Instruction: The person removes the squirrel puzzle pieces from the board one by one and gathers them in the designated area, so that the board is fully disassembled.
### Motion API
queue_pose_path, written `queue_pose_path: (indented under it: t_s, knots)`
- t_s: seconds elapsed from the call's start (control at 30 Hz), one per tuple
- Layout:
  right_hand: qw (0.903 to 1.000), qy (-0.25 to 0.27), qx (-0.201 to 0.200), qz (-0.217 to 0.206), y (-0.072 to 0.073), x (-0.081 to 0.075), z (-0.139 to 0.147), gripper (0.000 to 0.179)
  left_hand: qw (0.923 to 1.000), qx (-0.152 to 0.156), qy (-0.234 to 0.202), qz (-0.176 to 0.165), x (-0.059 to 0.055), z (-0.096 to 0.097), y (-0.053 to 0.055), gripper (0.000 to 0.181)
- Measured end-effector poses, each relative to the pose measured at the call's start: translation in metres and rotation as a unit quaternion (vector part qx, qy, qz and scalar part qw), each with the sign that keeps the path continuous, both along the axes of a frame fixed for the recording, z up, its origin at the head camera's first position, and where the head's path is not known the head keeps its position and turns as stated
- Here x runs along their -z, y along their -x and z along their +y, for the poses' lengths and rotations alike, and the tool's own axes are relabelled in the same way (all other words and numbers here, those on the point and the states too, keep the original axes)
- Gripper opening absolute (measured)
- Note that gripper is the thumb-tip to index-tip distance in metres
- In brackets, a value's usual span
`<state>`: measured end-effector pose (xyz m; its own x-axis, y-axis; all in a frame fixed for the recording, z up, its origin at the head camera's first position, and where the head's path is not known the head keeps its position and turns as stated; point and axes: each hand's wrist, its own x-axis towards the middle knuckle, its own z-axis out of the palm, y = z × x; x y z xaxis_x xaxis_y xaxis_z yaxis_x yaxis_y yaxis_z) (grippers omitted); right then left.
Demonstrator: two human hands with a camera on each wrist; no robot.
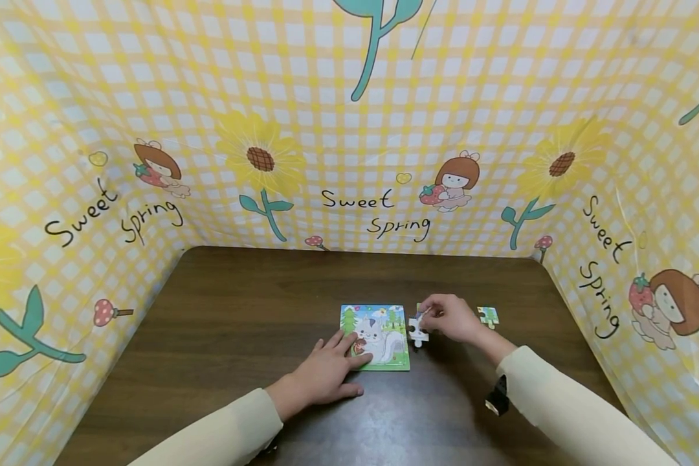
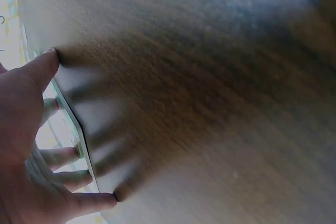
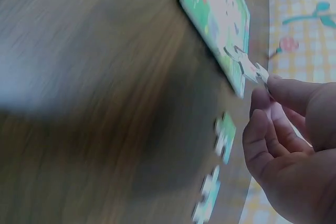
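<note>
A square jigsaw puzzle (image 1: 393, 359) with a grey-and-white squirrel among green trees lies flat on the table. My left hand (image 1: 321, 375) rests on its lower left part with fingers spread; in the left wrist view the thumb and a finger of the left hand (image 2: 31, 129) touch the tabletop beside its edge. Just right of the puzzle, my right hand (image 1: 450, 317) pinches a mostly white jigsaw piece (image 1: 418, 335) between thumb and fingertips. The right wrist view shows that piece (image 3: 248, 66) raised off the table near the puzzle's edge.
Right of the right hand lies a loose blue-and-green jigsaw piece (image 1: 488, 315). The right wrist view shows two loose pieces, a green one (image 3: 226, 136) and a light blue one (image 3: 208, 198). Yellow checked cloth (image 1: 349, 149) surrounds the brown table (image 1: 239, 291) at back and sides.
</note>
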<state>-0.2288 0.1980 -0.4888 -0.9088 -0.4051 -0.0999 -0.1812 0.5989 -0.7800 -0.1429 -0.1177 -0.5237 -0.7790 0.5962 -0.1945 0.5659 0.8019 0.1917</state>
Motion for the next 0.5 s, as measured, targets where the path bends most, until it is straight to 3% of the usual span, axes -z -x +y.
queue_pose_path:
  t_s: [0.23,0.5]
  knots:
    - [0.9996,-0.014,0.020,-0.015,-0.008,0.001,0.047,0.020,1.0000,0.001,-0.005,0.003,0.001,-0.001,-0.001,0.066]
    - [0.9970,-0.066,0.039,0.009,-0.016,0.009,0.077,0.014,1.0000,0.005,-0.001,0.006,0.003,-0.001,0.000,0.066]
